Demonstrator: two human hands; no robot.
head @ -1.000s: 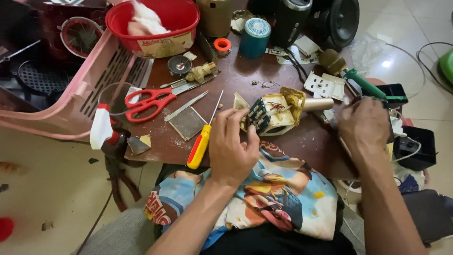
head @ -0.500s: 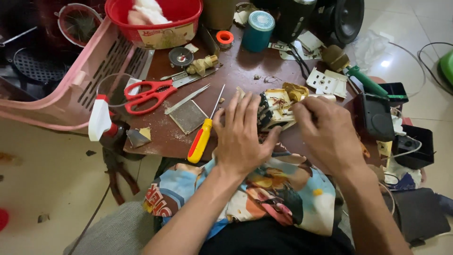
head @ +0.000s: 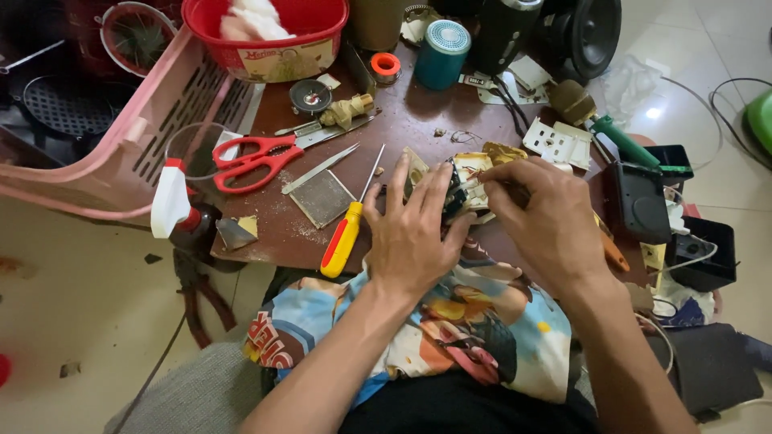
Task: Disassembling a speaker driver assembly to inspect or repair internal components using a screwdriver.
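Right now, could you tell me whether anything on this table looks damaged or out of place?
Yes: the small device under the left hand and right hand looks torn open, and a pink crate lies tipped against the table.

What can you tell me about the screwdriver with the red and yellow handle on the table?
The screwdriver lies flat on the brown table, just beside the left hand; whether they touch cannot be told. Its handle looks plastic, yellow with a red grip, pointing toward the person. The thin metal shaft angles away toward the far right.

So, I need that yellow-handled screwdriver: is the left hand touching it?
Apart. The head view shows bare table between the yellow-handled screwdriver and the left hand.
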